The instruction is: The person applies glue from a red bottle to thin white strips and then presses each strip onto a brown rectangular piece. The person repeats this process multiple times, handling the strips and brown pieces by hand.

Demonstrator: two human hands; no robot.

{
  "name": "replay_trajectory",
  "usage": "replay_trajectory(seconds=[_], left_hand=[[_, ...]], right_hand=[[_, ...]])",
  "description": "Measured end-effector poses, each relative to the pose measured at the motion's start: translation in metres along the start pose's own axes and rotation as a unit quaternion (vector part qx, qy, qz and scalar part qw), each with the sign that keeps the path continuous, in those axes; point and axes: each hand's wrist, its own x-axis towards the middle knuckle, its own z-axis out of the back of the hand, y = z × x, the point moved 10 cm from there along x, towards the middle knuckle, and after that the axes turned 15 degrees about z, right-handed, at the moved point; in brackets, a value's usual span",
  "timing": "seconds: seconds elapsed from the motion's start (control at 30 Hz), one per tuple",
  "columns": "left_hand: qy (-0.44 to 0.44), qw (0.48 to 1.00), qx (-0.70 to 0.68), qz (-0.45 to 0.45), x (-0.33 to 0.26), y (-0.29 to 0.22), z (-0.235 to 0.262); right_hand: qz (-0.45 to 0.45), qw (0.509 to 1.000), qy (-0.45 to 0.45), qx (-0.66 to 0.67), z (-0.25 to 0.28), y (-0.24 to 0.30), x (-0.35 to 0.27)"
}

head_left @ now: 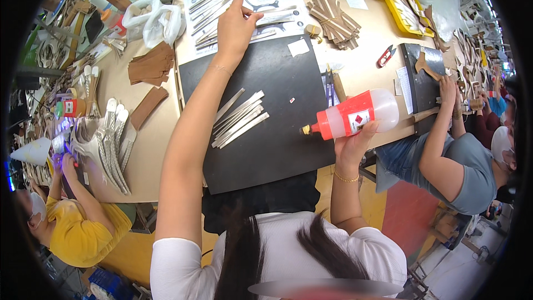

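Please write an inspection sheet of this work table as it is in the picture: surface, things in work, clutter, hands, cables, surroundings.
Surface: tan table carrying a black mat.
Job's things: fan of grey strips on the mat; more grey strips on white paper at the far edge; glue bottle, red label, brush tip pointing left.
Clutter: brown strip bundle, brown pieces, white bags, red snips, yellow tray.
Hands: left hand stretched out, resting on the far strips; right hand has its grip around the bottle.
Cables: nothing seen.
Surroundings: a person in yellow on the left, a person in grey on the right, both at the table.
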Motion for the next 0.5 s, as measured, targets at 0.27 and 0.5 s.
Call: replay_trajectory(seconds=[0.27,0.5], left_hand=[[-0.08,0.984,0.13,-0.086,-0.017,0.011,0.025],[0.083,0.981,0.092,0.152,-0.111,0.07,0.108]], right_hand=[[-0.006,1.0,0.01,-0.009,0.011,-0.002,0.009],[-0.012,0.999,0.044,0.017,-0.01,-0.009,0.005]])
